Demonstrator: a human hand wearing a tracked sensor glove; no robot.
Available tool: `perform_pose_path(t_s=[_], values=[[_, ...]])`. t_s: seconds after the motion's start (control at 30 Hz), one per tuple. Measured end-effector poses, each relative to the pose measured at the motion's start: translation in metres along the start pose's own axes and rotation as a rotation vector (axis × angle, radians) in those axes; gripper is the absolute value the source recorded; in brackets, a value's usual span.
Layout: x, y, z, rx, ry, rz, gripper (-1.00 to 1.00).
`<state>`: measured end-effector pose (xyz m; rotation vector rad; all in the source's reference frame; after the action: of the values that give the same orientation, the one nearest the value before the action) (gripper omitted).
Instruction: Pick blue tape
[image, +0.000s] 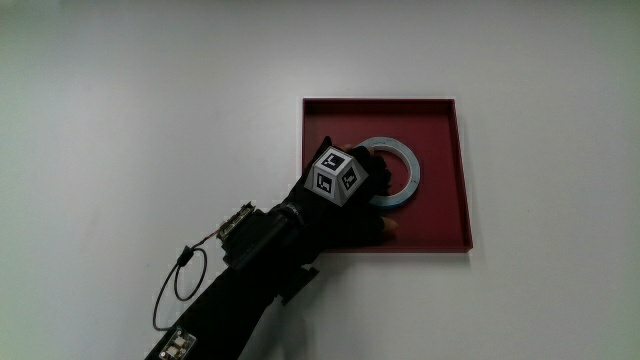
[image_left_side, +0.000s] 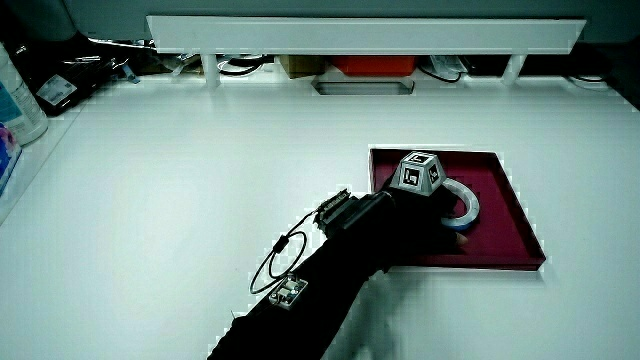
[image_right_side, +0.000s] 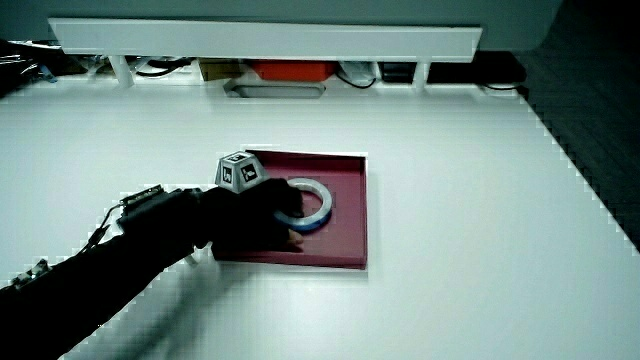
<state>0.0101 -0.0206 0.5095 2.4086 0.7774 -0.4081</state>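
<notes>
Blue tape (image: 398, 171) lies in a red tray (image: 445, 215) at frame centre; the gloved hand's (image: 345, 200) grip grasps the roll's edge.

no readable words, brands or numbers anywhere, only black-and-white coded squares on the cube (image: 338, 175) atop the hand (image: 345, 205)

The hand (image: 350, 195) is lowered palm down, with its forearm (image: 255, 280) stretching back toward the person. The patterned cube (image: 336, 174) sits on the back of the glove, tilted slightly. The fingers (image: 378, 172) are curled closed around the rim of the blue tape (image: 405, 170), and a bare fingertip (image: 388, 229) shows at the glove's edge nearer the person. Both side views (image_left_side: 425, 205) (image_right_side: 260, 215) show the hand low and flat.
</notes>
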Motion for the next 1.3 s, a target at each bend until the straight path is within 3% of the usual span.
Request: perform_pose_path(t_s=[0.13, 0.43, 0.9, 1.03, 1.3], values=[[0.000, 0.000, -0.004, 0.056, 0.007, -0.026, 0.55], [0.003, -0.004, -0.004, 0.119, 0.020, -0.059, 1.00], [0.003, -0.010, 0.002, 0.146, -0.002, -0.077, 1.00], [0.004, -0.017, 0.015, 0.162, -0.002, -0.086, 1.00], [0.017, -0.040, 0.044, 0.205, 0.067, -0.123, 1.00]])
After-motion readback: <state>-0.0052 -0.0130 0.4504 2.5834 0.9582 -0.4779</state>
